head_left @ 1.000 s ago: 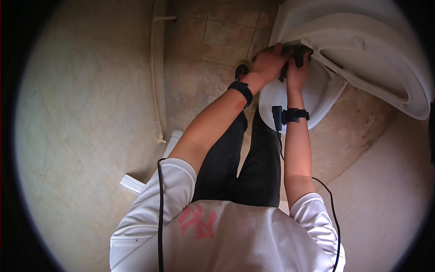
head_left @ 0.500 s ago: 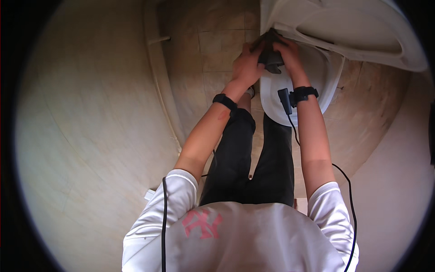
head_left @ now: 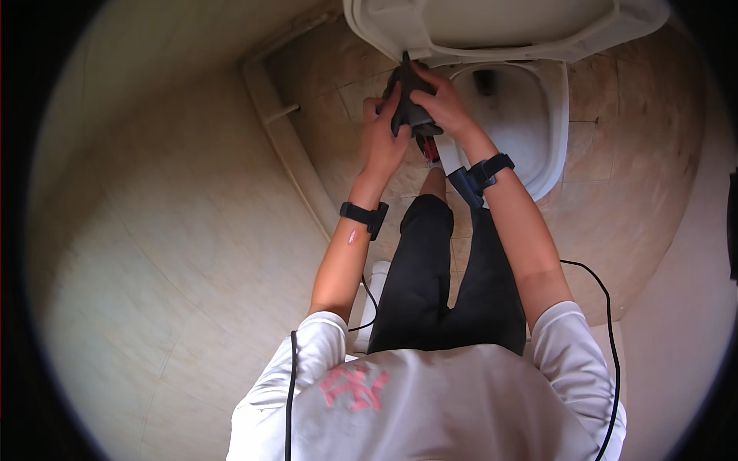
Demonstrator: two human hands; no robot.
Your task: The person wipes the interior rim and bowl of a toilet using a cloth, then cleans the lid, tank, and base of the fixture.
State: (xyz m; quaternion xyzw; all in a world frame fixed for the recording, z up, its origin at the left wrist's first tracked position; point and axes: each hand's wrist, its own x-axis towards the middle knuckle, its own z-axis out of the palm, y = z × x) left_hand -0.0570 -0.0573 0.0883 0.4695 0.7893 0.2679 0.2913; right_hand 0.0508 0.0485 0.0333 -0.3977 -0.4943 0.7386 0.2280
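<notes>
Steadily, I judge, is how to handle this cloth (head_left: 413, 107): sides pinched, small finger moves, loose ends clear of the bowl (head_left: 560, 123). From my end, left grip (head_left: 384, 142) and right grip (head_left: 450, 111) both close on it, just left of the bowl, above the floor (head_left: 596, 157). Dark grey, bunched, one tip poking up; wetness, can't tell.

Room over bowl (head_left: 511, 115) beside cloth (head_left: 413, 114); seat (head_left: 507, 54) beyond
</notes>
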